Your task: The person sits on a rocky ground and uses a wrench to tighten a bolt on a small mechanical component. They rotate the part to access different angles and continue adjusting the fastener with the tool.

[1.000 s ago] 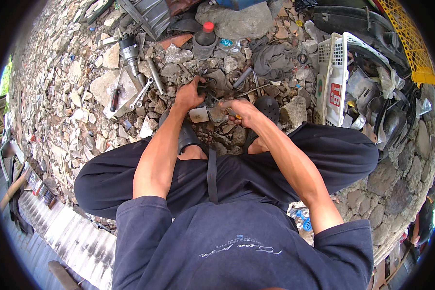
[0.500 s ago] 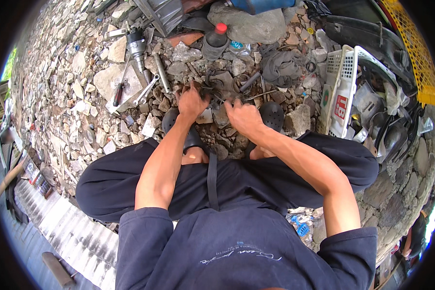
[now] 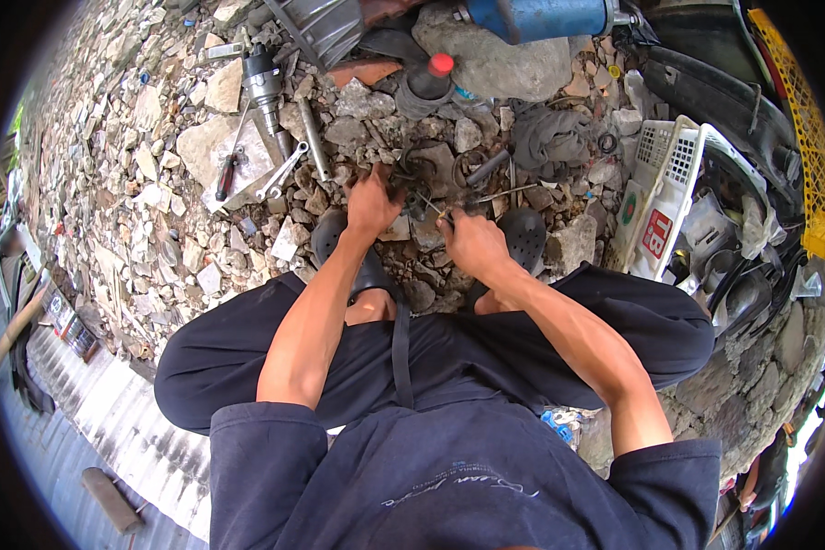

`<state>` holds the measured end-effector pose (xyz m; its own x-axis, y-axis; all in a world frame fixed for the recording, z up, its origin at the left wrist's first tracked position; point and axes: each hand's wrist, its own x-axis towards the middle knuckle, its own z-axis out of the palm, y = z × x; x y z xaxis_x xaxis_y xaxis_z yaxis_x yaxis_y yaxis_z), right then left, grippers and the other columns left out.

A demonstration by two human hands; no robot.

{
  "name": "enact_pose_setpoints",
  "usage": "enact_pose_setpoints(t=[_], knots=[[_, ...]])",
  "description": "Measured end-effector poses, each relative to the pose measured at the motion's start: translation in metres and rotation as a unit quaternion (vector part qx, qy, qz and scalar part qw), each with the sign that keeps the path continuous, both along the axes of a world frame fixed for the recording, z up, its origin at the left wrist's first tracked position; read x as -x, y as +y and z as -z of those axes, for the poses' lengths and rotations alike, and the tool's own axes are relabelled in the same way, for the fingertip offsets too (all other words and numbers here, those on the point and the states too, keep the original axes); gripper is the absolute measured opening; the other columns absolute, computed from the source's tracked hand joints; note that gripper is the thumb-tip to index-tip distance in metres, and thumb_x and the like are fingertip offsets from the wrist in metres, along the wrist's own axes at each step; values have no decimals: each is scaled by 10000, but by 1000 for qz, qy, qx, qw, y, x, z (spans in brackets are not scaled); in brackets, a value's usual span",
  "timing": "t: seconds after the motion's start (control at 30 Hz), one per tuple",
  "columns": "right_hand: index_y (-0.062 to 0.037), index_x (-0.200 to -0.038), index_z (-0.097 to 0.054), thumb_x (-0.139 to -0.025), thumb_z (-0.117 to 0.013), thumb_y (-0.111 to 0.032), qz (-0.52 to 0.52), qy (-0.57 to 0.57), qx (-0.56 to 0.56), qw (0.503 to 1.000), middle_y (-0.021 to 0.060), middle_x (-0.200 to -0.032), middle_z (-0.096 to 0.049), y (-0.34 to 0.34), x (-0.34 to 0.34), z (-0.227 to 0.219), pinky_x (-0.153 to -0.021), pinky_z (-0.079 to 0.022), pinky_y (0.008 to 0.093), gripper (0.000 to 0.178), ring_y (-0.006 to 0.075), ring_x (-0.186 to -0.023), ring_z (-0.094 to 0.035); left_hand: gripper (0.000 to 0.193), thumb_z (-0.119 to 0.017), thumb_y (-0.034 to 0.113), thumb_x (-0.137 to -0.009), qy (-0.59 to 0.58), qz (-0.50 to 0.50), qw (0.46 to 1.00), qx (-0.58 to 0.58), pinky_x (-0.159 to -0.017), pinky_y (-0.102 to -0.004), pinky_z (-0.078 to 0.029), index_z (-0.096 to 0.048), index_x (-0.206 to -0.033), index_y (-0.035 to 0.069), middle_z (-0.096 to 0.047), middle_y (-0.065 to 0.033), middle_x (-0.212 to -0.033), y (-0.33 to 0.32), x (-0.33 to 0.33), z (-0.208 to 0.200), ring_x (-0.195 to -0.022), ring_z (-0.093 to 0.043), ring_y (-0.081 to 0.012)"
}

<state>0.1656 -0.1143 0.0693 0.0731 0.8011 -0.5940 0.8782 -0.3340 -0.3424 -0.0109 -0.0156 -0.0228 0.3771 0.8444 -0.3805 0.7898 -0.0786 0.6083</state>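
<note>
My left hand (image 3: 373,203) has its fingers bent at the edge of a dark, greasy metal part (image 3: 434,163) with curved edges, low on the rubble between my feet. What those fingers grip is hidden. In my right hand (image 3: 479,244) is a thin metal tool with a dark handle (image 3: 438,211); its slim shaft points up and left toward the dark part. Just beyond lie a short dark cylinder (image 3: 489,168) and a thin rod (image 3: 507,192). Dark clogs (image 3: 523,234) flank both hands.
To the left lie a screwdriver (image 3: 225,183), wrenches (image 3: 284,171), a metal tube (image 3: 314,139) and a shaft-like tool (image 3: 262,87). Ahead stand a red-capped bottle (image 3: 428,82) and a blue cylinder (image 3: 541,18). A grey cloth (image 3: 559,137) and a loaded white crate (image 3: 655,206) are at right.
My right hand has drawn slightly right, and the thin tool in it now shows more plainly. My left hand stays by the dark part. The view has shifted a little.
</note>
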Motion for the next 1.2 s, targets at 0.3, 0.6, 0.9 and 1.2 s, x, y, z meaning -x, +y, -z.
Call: enact_pose_setpoints(t=[0.3, 0.6, 0.9, 1.2], knots=[[-40, -1090, -605, -906, -595, -322, 511, 403, 242, 720, 28, -714, -508, -2, -6, 3, -425, -302, 309, 338, 126, -484, -425, 508, -727, 302, -776, -13, 5, 1000, -19, -864, -518, -431, -556, -1164, 22, -697, -173, -834, 3, 1, 8, -880, -652, -383], [-20, -1236, -531, -810, -603, -104, -58, -81, -96, 990, 247, -1136, -553, -21, 23, -6, -635, -562, 457, 440, 415, -747, -666, 505, -717, 306, -775, -3, -7, 1000, -6, -899, -520, -409, -556, -1159, 20, -706, -149, -848, 3, 0, 1, -881, -655, -368], [-72, -1128, -565, -899, -621, -247, 550, 464, 252, 647, 30, -706, -562, 4, -23, 20, -343, -312, 327, 294, 100, -455, -442, 538, -709, 326, -785, 17, 0, 1000, 20, -917, -579, -377, -534, -1190, 18, -702, -135, -850, 5, -4, -4, -871, -655, -371], [27, -1142, -531, -784, -625, -103, 2, -1, -89, 996, 243, -1057, -565, -13, 6, -13, -575, -535, 447, 393, 333, -834, -636, 446, -728, 317, -785, 18, 8, 999, -37, -728, -453, -529, -542, -1074, 33, -700, -163, -846, 3, 0, 1, -809, -674, -363]])
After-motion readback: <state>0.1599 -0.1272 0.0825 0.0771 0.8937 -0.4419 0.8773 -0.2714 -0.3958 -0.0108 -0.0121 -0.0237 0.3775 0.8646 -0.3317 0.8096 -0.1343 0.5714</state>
